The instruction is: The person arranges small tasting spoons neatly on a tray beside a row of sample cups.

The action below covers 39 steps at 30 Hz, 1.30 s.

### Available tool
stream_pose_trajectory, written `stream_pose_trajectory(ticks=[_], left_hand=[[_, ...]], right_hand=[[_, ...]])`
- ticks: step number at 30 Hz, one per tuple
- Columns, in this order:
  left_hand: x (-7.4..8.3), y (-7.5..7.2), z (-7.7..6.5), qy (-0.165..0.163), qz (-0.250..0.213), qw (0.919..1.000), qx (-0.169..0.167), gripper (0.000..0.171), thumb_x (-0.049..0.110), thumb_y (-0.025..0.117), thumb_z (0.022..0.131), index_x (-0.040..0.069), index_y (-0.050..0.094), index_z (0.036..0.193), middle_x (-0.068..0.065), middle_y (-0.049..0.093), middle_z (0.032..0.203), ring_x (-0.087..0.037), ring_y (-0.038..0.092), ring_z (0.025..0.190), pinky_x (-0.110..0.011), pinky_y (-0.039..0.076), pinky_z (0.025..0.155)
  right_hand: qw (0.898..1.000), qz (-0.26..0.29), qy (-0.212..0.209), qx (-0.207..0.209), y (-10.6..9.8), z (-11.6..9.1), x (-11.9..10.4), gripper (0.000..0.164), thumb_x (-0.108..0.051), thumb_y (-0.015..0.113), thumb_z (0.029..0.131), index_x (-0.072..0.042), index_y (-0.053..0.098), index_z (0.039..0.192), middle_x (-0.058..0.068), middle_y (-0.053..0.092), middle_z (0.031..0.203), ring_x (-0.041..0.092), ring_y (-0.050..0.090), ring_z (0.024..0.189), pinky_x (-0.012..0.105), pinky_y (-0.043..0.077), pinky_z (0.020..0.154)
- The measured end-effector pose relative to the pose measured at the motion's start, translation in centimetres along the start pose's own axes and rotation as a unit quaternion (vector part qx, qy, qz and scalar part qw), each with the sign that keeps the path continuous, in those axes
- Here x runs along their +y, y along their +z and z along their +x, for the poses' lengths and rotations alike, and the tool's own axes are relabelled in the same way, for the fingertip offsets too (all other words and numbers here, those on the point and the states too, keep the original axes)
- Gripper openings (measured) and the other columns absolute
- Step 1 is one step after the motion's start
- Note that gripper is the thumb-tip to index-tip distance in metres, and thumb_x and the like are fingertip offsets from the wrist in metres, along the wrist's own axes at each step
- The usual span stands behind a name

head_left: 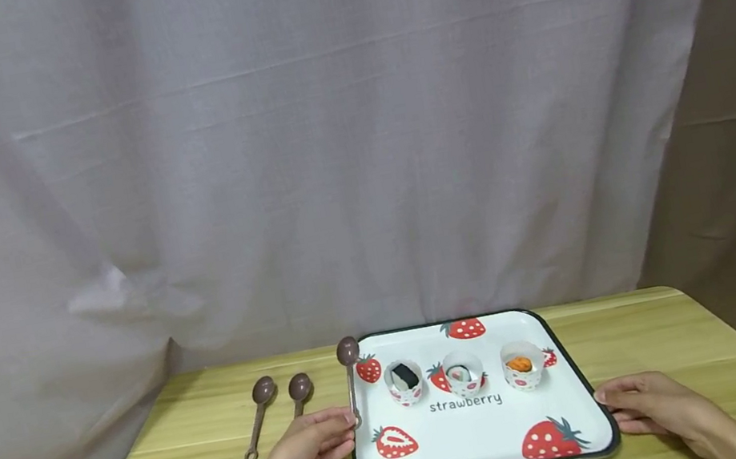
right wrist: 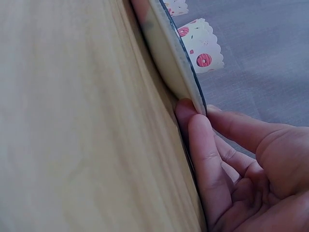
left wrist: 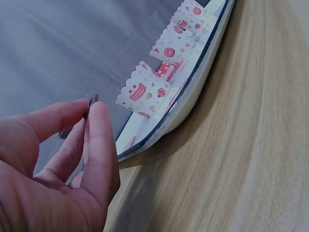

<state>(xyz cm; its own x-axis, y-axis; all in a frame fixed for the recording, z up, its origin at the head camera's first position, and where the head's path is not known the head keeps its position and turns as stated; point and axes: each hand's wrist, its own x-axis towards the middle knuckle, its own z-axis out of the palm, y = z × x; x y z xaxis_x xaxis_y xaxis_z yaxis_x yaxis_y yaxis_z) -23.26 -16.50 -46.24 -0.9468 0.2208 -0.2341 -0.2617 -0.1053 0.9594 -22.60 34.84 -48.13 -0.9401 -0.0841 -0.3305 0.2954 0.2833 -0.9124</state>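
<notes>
Between thumb and fingertips my left hand (head_left: 305, 453) pinches the handle end of a brown spoon (head_left: 348, 352), which stands out over the left edge of a white strawberry-print tray (head_left: 476, 439). In the left wrist view only a dark sliver of the spoon (left wrist: 91, 104) shows past the fingers. My right hand (head_left: 657, 410) grips the tray's right rim; the right wrist view shows its thumb on top and fingers under the rim. On the tray stand three patterned paper cups, holding a black-and-white sushi piece (head_left: 404, 376), a sushi roll (head_left: 459, 373) and an orange-topped piece (head_left: 519, 364).
Two more brown spoons lie on the wooden table left of the tray: one (head_left: 263, 393) farther left, another (head_left: 299, 388) partly hidden behind my left hand. A grey curtain (head_left: 360, 182) hangs along the table's back edge.
</notes>
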Motion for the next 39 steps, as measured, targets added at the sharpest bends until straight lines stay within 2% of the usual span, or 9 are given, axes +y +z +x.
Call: stream_pose_trajectory(ticks=[6,9,16,19,27,34,39], left_hand=[[0.5,0.5,-0.2,0.012,0.031,0.9993,-0.017,0.02,-0.002,0.073,0.094,-0.007,0.073,0.113,-0.005,0.076,0.091,-0.01,0.072,0.079,-0.023,0.063,0.077],[0.6,0.8,-0.1,0.014,0.049,0.9986,-0.011,0.019,-0.003,0.073,0.093,-0.008,0.073,0.111,-0.007,0.075,0.09,-0.011,0.071,0.077,-0.023,0.063,0.075],[0.6,1.3,0.7,0.013,0.08,0.9967,0.003,0.021,-0.005,0.075,0.09,-0.01,0.072,0.11,-0.007,0.076,0.086,-0.011,0.072,0.074,-0.022,0.063,0.073],[0.5,1.5,1.2,0.021,0.104,0.9944,0.009,0.022,-0.004,0.075,0.09,-0.012,0.072,0.111,-0.007,0.076,0.086,-0.011,0.072,0.075,-0.022,0.063,0.072],[0.9,2.8,1.8,0.046,0.206,0.9768,0.035,0.013,-0.006,0.079,0.086,-0.011,0.074,0.097,-0.007,0.074,0.081,-0.013,0.071,0.069,-0.028,0.065,0.069],[1.2,3.6,1.7,0.058,0.256,0.9634,0.054,0.007,-0.008,0.078,0.083,-0.008,0.075,0.089,-0.006,0.073,0.076,-0.015,0.072,0.068,-0.03,0.065,0.067],[1.4,4.0,1.5,0.065,0.28,0.9557,0.063,0.006,-0.008,0.078,0.081,-0.007,0.075,0.086,-0.006,0.071,0.075,-0.014,0.072,0.067,-0.029,0.065,0.066]], right_hand=[[1.0,0.011,-0.015,-0.019,-0.1,0.0,0.1,0.041,-0.009,0.063,0.105,0.024,0.057,0.128,-0.004,0.074,0.099,0.006,0.071,0.084,0.025,0.064,0.078],[1.0,0.011,-0.017,-0.02,-0.2,0.0,0.0,0.04,-0.009,0.063,0.105,0.023,0.057,0.128,-0.003,0.075,0.1,0.007,0.072,0.084,0.025,0.064,0.078],[1.0,-0.007,0.003,0.007,0.2,0.2,-0.3,0.042,-0.011,0.064,0.105,0.022,0.057,0.13,-0.001,0.073,0.103,0.01,0.069,0.085,0.027,0.064,0.079],[1.0,-0.006,-0.006,-0.002,0.2,0.0,-0.3,0.039,-0.009,0.063,0.106,0.022,0.058,0.128,-0.002,0.072,0.1,0.009,0.069,0.084,0.026,0.064,0.078],[1.0,-0.001,-0.006,0.006,0.3,-0.2,-0.3,0.035,-0.007,0.062,0.105,0.021,0.059,0.126,-0.003,0.072,0.097,0.008,0.068,0.082,0.025,0.064,0.077],[1.0,0.004,-0.019,-0.013,0.1,-0.1,-0.1,0.037,-0.008,0.061,0.106,0.023,0.058,0.127,-0.004,0.073,0.098,0.007,0.069,0.083,0.025,0.064,0.077],[1.0,-0.003,-0.013,-0.004,0.2,0.1,0.0,0.042,-0.013,0.063,0.105,0.023,0.058,0.127,0.0,0.075,0.098,0.011,0.071,0.083,0.028,0.064,0.077]])
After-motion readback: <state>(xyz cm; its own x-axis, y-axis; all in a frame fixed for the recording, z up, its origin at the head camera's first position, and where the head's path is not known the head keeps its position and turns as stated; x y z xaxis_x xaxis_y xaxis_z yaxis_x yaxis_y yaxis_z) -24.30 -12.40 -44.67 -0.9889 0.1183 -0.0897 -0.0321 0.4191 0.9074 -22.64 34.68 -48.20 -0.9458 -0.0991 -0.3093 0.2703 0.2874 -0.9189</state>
